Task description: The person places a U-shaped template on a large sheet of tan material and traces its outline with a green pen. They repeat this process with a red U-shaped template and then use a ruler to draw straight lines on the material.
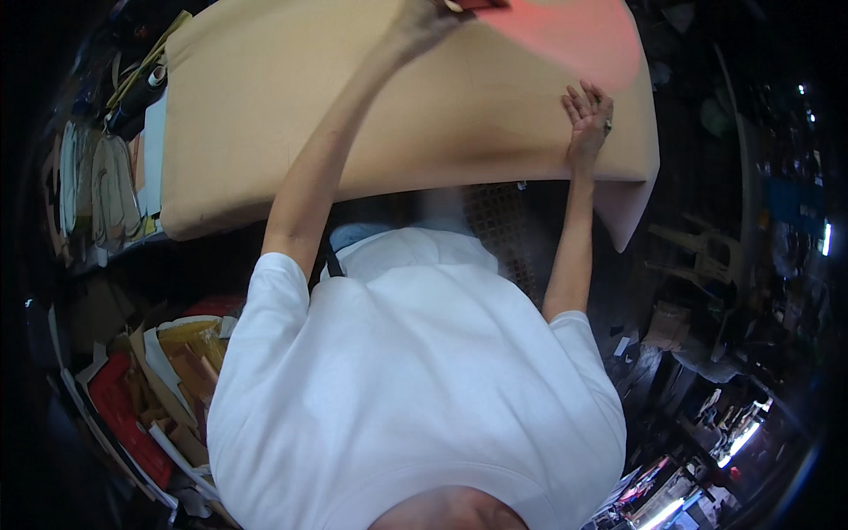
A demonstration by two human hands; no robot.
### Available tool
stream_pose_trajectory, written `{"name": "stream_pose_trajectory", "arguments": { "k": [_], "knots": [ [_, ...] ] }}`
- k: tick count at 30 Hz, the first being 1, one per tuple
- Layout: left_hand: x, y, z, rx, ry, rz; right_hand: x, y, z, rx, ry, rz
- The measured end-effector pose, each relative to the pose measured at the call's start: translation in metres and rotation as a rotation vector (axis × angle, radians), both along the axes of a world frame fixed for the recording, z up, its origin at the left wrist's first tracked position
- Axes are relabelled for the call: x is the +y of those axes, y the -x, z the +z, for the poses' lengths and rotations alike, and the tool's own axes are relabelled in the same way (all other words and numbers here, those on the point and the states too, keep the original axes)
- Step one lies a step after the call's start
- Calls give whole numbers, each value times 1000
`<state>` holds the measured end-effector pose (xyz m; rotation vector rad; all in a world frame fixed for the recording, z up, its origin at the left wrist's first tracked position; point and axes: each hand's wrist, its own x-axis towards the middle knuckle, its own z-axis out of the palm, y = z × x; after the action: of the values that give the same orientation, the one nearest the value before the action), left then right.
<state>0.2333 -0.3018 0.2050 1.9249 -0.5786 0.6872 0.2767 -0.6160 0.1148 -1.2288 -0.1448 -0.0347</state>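
A tan sheet (353,97), cloth or leather by its look, covers the table before me and hangs over its near edge. My left hand (426,25) is blurred at the upper edge of the view, its fingers closed at a dark red object (484,4). Most of that object is cut off, so its kind cannot be told. Beside it a pink rounded patch (583,40) spreads over the sheet; whether this is thin material or red light I cannot tell. Near the patch's lower rim, my right hand (589,119) rests open at the tan sheet, fingers apart, holding nothing.
Folded material (110,190) and a dark roll (137,102) are stacked left of the table. Lower left, a pile of red, white and brown sheets (159,389) fills the floor. A plastic chair (698,252) stands in the dark at right, with scraps and a brown box (669,325) nearby.
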Motion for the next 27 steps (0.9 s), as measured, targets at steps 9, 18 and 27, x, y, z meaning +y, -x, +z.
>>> {"name": "stream_pose_trajectory", "arguments": {
  "k": [9,18,27],
  "knots": [
    [-46,23,-133,258,-147,592,-24,-31,-9,-309,874,-271],
    [-30,-4,-128,299,-169,447,-6,-45,-15,-221,700,-323],
    [-27,-7,-126,288,87,375,-4,-45,-20,-259,554,-139]
  ]
}}
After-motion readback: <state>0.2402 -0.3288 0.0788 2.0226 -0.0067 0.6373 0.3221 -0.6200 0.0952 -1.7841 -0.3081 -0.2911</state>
